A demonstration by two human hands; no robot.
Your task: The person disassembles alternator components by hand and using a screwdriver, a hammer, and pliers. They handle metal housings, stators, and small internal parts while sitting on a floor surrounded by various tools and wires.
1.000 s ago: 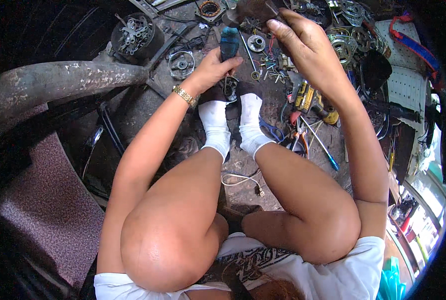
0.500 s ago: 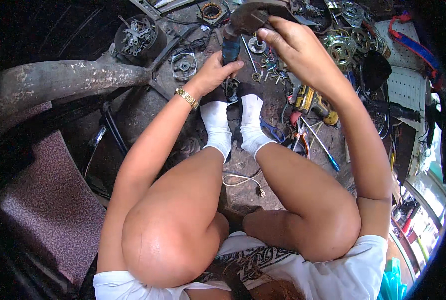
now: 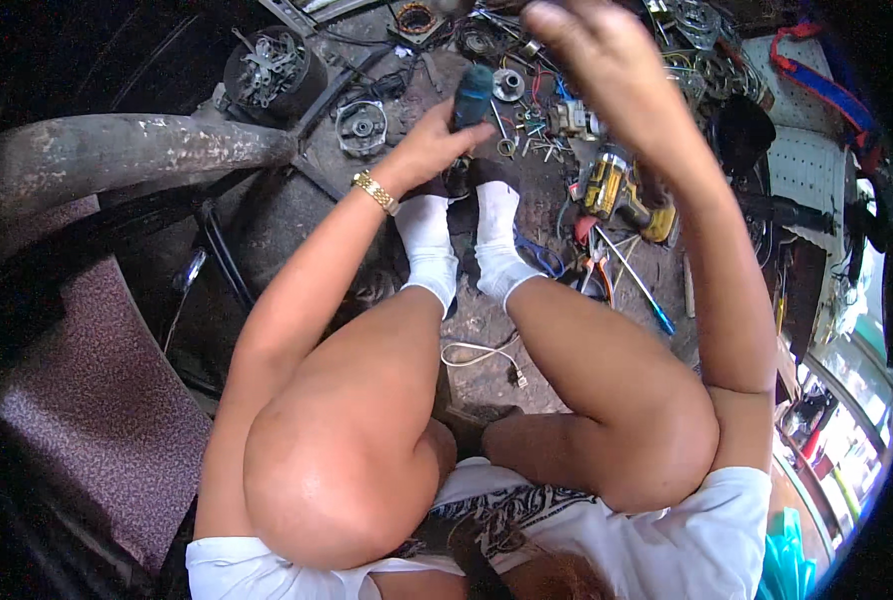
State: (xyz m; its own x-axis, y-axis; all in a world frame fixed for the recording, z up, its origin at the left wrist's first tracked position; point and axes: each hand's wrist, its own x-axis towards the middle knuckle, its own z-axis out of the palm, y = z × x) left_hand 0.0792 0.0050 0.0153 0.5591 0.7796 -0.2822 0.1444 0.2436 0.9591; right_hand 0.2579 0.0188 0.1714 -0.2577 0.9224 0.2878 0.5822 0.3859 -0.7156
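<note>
Left hand point(image 3: 429, 155) noted at the feet, its fingers closed about the lower part of a blue-handled tool point(image 3: 475, 92); the thumb is stretched across the handle, toward the right. The tool is held roughly upright, above a dark round part point(image 3: 458, 178) set between the two white-socked feet point(image 3: 500, 215); the tool's lower end is hidden, and contact with the part cannot be told. Right hand point(image 3: 617, 65) raised at the upper edge of the view, blurred, fingers bent and partly cut off; whether anything is gripped there cannot be told. Half a second ago a dark hammer-like tool was pinched in the right hand, its head over the top of the blue handle; now the handle's top is uncovered and the right hand has been shifted up and outward. The left hand's place is almost unchanged, though its thumb is now more extended. A flanged metal disc point(image 3: 508, 85) is now seen in full just beside the handle, with small bolts and rings point(image 3: 532, 130) strewn on the floor point(image 3: 477, 325) near it. Right of the feet, a yellow-and-black power drill point(image 3: 607, 185) and orange-handled pliers point(image 3: 595, 272) are seen.
</note>
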